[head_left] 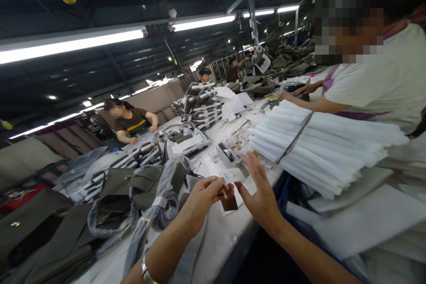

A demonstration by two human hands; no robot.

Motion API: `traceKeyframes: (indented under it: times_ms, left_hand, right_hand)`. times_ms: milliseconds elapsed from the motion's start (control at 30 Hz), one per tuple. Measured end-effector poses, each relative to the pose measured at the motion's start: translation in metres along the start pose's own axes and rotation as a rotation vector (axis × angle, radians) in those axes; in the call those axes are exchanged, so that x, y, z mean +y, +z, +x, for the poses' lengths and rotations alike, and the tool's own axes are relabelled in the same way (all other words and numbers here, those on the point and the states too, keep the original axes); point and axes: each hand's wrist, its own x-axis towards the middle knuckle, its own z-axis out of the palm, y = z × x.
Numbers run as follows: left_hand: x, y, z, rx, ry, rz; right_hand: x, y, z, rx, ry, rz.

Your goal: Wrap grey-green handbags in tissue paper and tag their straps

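Note:
My left hand (203, 197) pinches a small white paper tag (233, 175) with a dark brown card (229, 203) hanging under it, just above the white worktable (219, 239). My right hand (261, 191) is beside it on the right, fingers stretched out and apart, its thumb close to the brown card; whether it touches is unclear. A metal bracelet sits on my left wrist. Olive-grey handbags (133, 184) partly wrapped in clear plastic lie left of my hands.
A tied bundle of white foam sheets (319, 142) lies to the right, with more white sheets below it. A person in a white top (372, 80) leans over the table at right. Another person (131, 122) sits across; stacked bags (201, 106) and paper scraps cover the table.

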Motion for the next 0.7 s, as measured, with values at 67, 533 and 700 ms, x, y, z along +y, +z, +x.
traceKeyframes:
  times_ms: [67,533,700]
  left_hand:
    - [0.001,0.001,-0.001,-0.05,-0.005,0.03]
    - [0.011,-0.015,-0.006,-0.048,0.207,0.05]
    - [0.021,-0.011,-0.012,-0.122,0.227,-0.027]
  right_hand:
    - [-0.002,-0.006,0.007,-0.059,-0.054,-0.016]
    - [-0.003,-0.015,0.012,-0.287,0.63,0.531]
    - [-0.009,-0.008,-0.002,-0.417,0.834,0.717]
